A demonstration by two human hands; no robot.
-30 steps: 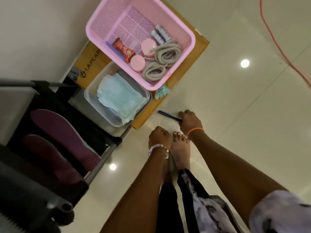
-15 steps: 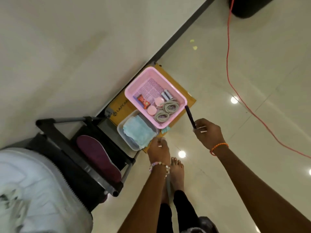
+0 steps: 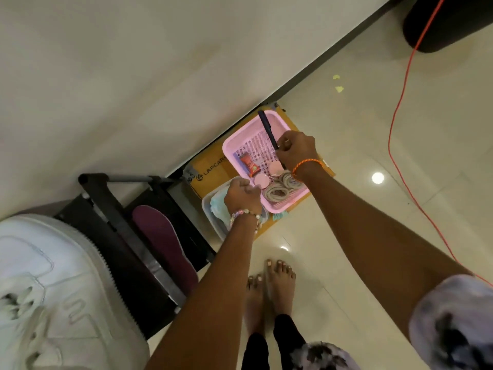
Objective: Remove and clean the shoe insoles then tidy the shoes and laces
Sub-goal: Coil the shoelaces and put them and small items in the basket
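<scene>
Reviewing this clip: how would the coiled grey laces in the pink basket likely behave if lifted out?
The coiled grey shoelaces look soft and thin, so they would probably sag and uncoil. They seem light for their bulk. Lying loose on the perforated pink plastic basket floor, they should not roll, though a loop might snag the round pink tin beside them.

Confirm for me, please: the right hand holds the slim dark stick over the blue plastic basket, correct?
Not quite: in the head view the perforated plastic basket is pink, not blue. The right hand does hold the slim dark stick over it.
</scene>
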